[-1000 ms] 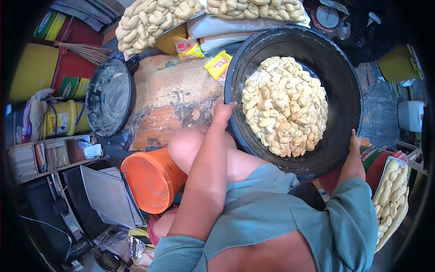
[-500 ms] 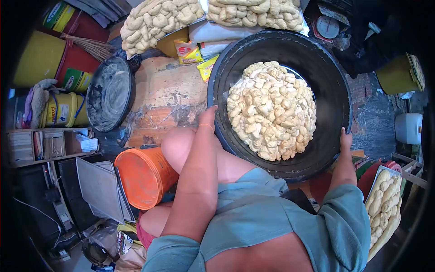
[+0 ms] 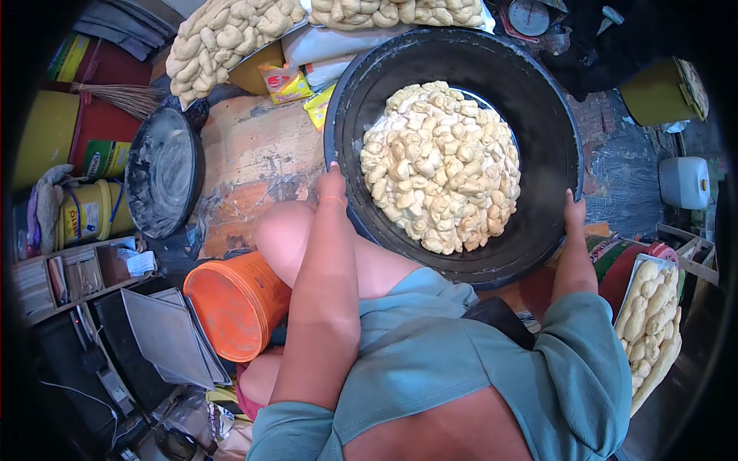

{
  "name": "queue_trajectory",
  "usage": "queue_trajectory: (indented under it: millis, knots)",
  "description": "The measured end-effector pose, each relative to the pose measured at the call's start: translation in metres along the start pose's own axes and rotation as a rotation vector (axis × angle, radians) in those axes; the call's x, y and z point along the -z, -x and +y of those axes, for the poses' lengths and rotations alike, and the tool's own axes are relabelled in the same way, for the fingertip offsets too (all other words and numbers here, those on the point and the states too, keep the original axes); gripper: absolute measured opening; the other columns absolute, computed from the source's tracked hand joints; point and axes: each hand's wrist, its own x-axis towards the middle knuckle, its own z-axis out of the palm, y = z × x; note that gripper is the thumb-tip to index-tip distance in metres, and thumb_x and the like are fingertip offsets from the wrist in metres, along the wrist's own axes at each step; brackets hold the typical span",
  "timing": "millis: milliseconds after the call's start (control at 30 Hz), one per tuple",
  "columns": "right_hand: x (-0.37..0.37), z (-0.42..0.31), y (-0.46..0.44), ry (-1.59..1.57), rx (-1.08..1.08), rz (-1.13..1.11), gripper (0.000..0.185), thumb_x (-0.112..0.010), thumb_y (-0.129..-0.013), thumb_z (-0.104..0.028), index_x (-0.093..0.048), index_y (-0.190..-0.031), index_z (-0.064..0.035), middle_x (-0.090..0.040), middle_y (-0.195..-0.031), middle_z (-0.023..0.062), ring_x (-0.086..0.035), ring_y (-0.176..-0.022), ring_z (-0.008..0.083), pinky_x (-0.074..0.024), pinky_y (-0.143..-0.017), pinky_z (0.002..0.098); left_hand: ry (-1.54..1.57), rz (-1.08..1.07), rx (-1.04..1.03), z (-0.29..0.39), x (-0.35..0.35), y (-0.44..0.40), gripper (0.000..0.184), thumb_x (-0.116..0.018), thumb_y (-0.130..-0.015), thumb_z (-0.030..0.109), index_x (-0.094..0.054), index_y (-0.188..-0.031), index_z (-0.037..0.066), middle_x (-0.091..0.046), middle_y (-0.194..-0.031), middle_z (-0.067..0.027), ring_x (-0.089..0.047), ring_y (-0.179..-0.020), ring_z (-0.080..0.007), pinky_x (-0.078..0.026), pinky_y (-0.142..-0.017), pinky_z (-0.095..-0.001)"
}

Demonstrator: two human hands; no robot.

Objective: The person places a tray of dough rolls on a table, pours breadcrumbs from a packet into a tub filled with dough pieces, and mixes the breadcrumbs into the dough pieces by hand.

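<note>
A large round black basin [image 3: 550, 154] is tilted in front of me, holding a heap of pale, knotted dough pieces [image 3: 442, 165]. On its left rim my left hand [image 3: 331, 187] is closed, an orange band at the wrist. My right hand [image 3: 574, 209] grips the rim on the right side, with most fingers hidden behind it. Part of a light round surface shows beside the heap's upper right edge.
Dough-laden trays [image 3: 231, 38] stand at the back, another tray [image 3: 649, 315] at right. A smaller black basin [image 3: 161, 173], an orange bucket [image 3: 231, 307] and metal trays [image 3: 165, 334] lie left. Yellow packets [image 3: 286, 84] sit behind the wooden surface [image 3: 246, 146].
The basin and both hands have shifted left, nearer my left knee, and the dough heap has moved with the basin. The view has shifted slightly too.
</note>
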Motion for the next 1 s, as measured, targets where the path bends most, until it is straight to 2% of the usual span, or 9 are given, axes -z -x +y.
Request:
queue_trajectory:
  millis: [233,367,467,633,767,833,900,933,1000]
  knots:
    - [0.007,-0.023,0.023,0.126,-0.071,0.1,0.07,-0.057,-0.083,-0.055,-0.054,-0.11,0.0093,-0.058,-0.11,0.0327,-0.054,-0.107,0.0463,-0.042,-0.091,0.0489,0.083,-0.051,-0.029,-0.002,0.0,-0.008,0.058,-0.055,-0.089,0.041,-0.057,-0.109,-0.013,-0.061,-0.109,-0.0259,-0.06,-0.101,-0.0358,-0.045,-0.086,-0.0391]
    - [0.012,-0.037,0.025,0.2,-0.107,0.081,0.069,-0.055,-0.084,-0.054,-0.051,-0.115,0.0083,-0.057,-0.113,0.0318,-0.053,-0.109,0.0452,-0.0419,-0.093,0.0486,0.035,-0.252,-0.139,0.016,0.011,-0.001,0.058,-0.061,-0.085,0.038,-0.054,-0.115,-0.011,-0.06,-0.109,-0.0274,-0.059,-0.103,-0.0364,-0.045,-0.088,-0.0396]
    - [0.02,-0.047,0.032,0.196,-0.127,0.069,0.07,-0.053,-0.085,-0.054,-0.049,-0.118,0.0077,-0.056,-0.115,0.0309,-0.053,-0.11,0.0446,-0.0417,-0.094,0.048,-0.326,-0.061,-0.525,0.037,0.021,0.035,0.059,-0.067,-0.08,0.031,-0.05,-0.122,-0.006,-0.056,-0.113,-0.0279,-0.055,-0.108,-0.0394,-0.042,-0.095,-0.0408]
    - [0.019,-0.051,0.039,0.216,-0.162,0.11,0.069,-0.052,-0.086,-0.056,-0.051,-0.113,0.0082,-0.059,-0.11,0.0314,-0.055,-0.105,0.0456,-0.0436,-0.091,0.05,-0.272,0.053,-0.819,0.05,0.032,0.078,0.05,-0.066,-0.082,0.024,-0.052,-0.121,-0.003,-0.047,-0.123,-0.0254,-0.044,-0.119,-0.0379,-0.035,-0.103,-0.0399]
    - [0.024,-0.053,0.048,0.149,-0.008,0.135,0.072,-0.052,-0.085,-0.058,-0.053,-0.112,0.0088,-0.059,-0.11,0.0317,-0.056,-0.105,0.0455,-0.0441,-0.089,0.0507,-0.114,0.053,-1.132,0.077,0.08,0.142,0.043,-0.065,-0.083,0.019,-0.052,-0.12,0.001,-0.04,-0.131,-0.0233,-0.039,-0.125,-0.0371,-0.034,-0.104,-0.0393]
    - [0.021,-0.048,0.045,0.113,0.096,0.155,0.072,-0.053,-0.085,-0.056,-0.053,-0.113,0.0111,-0.058,-0.112,0.032,-0.056,-0.105,0.0449,-0.0442,-0.089,0.05,-0.154,0.086,-1.113,0.071,0.124,0.163,0.041,-0.065,-0.083,0.021,-0.054,-0.119,0.006,-0.035,-0.137,-0.0211,-0.037,-0.128,-0.0364,-0.031,-0.106,-0.0394]
    - [0.034,-0.065,0.052,0.165,-0.047,0.035,0.071,-0.055,-0.085,-0.051,-0.052,-0.114,0.0131,-0.057,-0.114,0.0319,-0.056,-0.106,0.0438,-0.0439,-0.09,0.0491,-0.252,0.173,-1.05,0.055,0.17,0.178,0.04,-0.065,-0.083,0.02,-0.055,-0.119,0.006,-0.036,-0.137,-0.0203,-0.037,-0.127,-0.0362,-0.032,-0.106,-0.0393]
    - [0.019,-0.036,0.032,0.145,0.021,0.092,0.07,-0.056,-0.085,-0.05,-0.052,-0.114,0.0128,-0.057,-0.114,0.0319,-0.056,-0.106,0.0438,-0.044,-0.09,0.049,-0.219,0.311,-1.182,0.034,0.189,0.163,0.037,-0.066,-0.083,0.02,-0.057,-0.115,0.005,-0.038,-0.136,-0.0195,-0.039,-0.126,-0.0356,-0.033,-0.105,-0.039]
    - [0.01,-0.03,0.021,0.137,0.041,0.112,0.068,-0.058,-0.084,-0.049,-0.053,-0.113,0.013,-0.057,-0.114,0.0316,-0.055,-0.107,0.0443,-0.0442,-0.091,0.0484,-0.248,0.451,-1.081,0.001,0.233,0.166,0.035,-0.066,-0.083,0.02,-0.059,-0.114,0.005,-0.039,-0.135,-0.0197,-0.04,-0.125,-0.0355,-0.033,-0.105,-0.0391]
